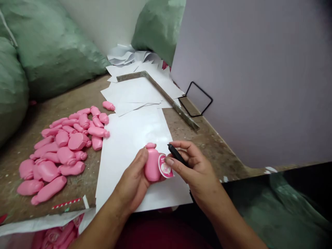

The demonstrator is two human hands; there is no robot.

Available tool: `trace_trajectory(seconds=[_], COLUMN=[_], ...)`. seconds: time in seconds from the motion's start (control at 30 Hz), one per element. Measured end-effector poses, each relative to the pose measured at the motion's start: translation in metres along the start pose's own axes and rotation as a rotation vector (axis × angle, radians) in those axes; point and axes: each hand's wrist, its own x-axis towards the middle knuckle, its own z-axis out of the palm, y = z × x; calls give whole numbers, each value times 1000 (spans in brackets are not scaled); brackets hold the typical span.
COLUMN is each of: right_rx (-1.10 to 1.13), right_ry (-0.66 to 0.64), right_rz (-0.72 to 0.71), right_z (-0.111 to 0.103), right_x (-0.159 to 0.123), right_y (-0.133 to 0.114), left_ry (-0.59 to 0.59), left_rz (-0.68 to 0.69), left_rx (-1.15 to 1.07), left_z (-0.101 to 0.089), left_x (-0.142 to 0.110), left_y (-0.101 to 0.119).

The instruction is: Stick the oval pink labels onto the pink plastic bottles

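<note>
Pink plastic bottle (pixel 151 166) sat gripped upright in our left hand (pixel 132 183), held above a white paper sheet (pixel 132 138), with a round pink-and-white label (pixel 166 166) on its side. Our right hand (pixel 194 169) curled narrowly around a black pen (pixel 176 154), its fingertips (pixel 169 161) against the label. We saw this one labelled bottle; about thirty more, with no labels visible, lay heaped on the desk (pixel 89 186). One lone bottle (pixel 109 105) rested near the paper. More bottles, too hidden to count, showed in a white sack (pixel 38 223) at the desk's near edge. Three green sacks (pixel 49 52) bulged beyond.
</note>
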Motion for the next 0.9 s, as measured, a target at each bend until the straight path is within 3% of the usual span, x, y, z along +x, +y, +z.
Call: trace_trajectory(seconds=[0.13,0.37,0.9], right_rx=[-57,-98,-40], right_ry=[-5,-11,-18], right_rz=[-5,-22,18], right_z=[9,14,18], right_x=[-7,-10,-3], right_y=[3,4,1], left_ry=[-12,-41,57], left_rz=[-35,36,102], left_rx=[-68,-5,53], left_z=[1,-1,-1], left_x=[-8,-9,-3], left_y=[-5,-8,-14])
